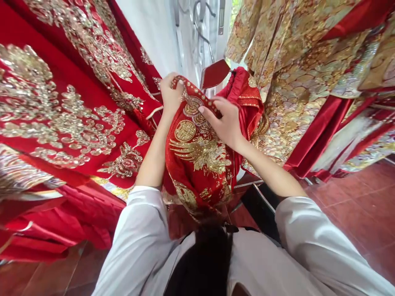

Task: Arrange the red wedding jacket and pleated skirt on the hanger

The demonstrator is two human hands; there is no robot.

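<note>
A red garment with gold embroidery (200,154) hangs spread between my hands, a round gold emblem and a winged gold figure on its front. My left hand (171,93) pinches its upper left edge, thumb on the beaded trim. Farther right, my right hand (224,121) is closed on the same edge, with the thumb over the embroidery. Just behind the cloth, a dark red flat panel (216,74) shows under a metal hook (203,33). Bunched red fabric (243,94) lies at the right of my right hand. The fingers behind the cloth are hidden.
Red gowns with silver-gold beading (83,119) hang close on the left. Gold scale-patterned garments (302,78) hang on the right, with red velvet (321,135) below. White curtain-like fabric (148,33) is at the back. Below lies a red tiled floor (364,201).
</note>
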